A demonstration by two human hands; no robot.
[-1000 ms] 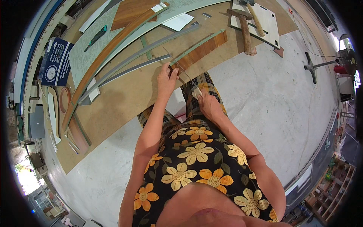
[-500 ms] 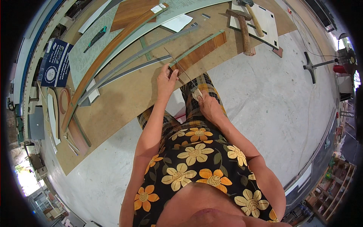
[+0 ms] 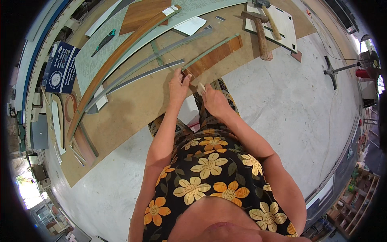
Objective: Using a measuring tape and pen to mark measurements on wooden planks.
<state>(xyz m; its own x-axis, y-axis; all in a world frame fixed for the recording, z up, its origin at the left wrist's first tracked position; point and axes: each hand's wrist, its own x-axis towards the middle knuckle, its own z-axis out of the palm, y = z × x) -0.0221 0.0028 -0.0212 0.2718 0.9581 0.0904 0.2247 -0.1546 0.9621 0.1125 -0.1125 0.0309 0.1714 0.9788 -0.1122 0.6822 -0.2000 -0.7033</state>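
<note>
My left hand (image 3: 177, 86) is closed on the near-left end of a short wooden strip (image 3: 212, 56), reddish-brown with a green edge, at the front of the board. My right hand (image 3: 216, 101) grips the pale handle (image 3: 201, 87) of a long, thin tool. Its narrow blade runs up and left across the strip's end, close to my left fingertips. Whether it is a saw or a file I cannot make out. Both hands work above my lap at the board's edge.
The brown board (image 3: 121, 133) carries a long curved wooden strip (image 3: 121, 56), a grey metal strip (image 3: 149, 74) and a green-black screwdriver-like tool (image 3: 104, 42). Far right lie a hammer with a thick wooden handle (image 3: 261, 38) and a mallet (image 3: 272, 22). A blue box (image 3: 60, 66) stands left.
My right hand has moved up and left, carrying the tool's handle closer to my left hand and pushing the blade farther across the strip. My left hand stays nearly in place.
</note>
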